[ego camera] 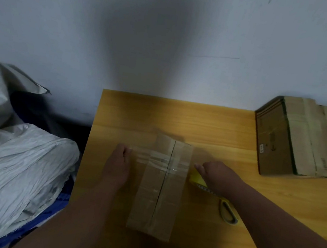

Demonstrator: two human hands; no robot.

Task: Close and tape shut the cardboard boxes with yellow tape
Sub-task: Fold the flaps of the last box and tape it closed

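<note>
Setting: pale grey wall behind a yellow-brown wooden table (210, 119), on which we see all the work laid out.
Work piece: closed brown cardboard box (159, 186) lies in the middle of the table, its long centre seam running away from us, flaps brought together.
Tape strip: glossy band of tape (160, 161) crosses the seam near the far end and overhangs the left side; it reads almost clear against the cardboard, so we cannot confirm its colour here.
Left hand (116, 164): it lies against the box's left side with fingers fairly straight, touching the free end of the strip; we judge that it smooths the tape down and steadies the box.
Right hand (217, 173): it sits just beside the box's right edge, over a yellow tape roll (196, 178); the fingers are largely hidden, so we cannot tell whether they grip the roll.
Cutting tool: yellow-handled scissors (228, 211) rest on the table under the right forearm, near enough, we judge, for cutting the strip.
Finished stock: stack of taped cardboard boxes (299, 137) stands at the far right against the wall, well apart from the work piece.
Surroundings: crumpled white plastic sacks (18, 160) sit off the table's left edge.
Stage: we judge one cross strip nearly applied.
</note>
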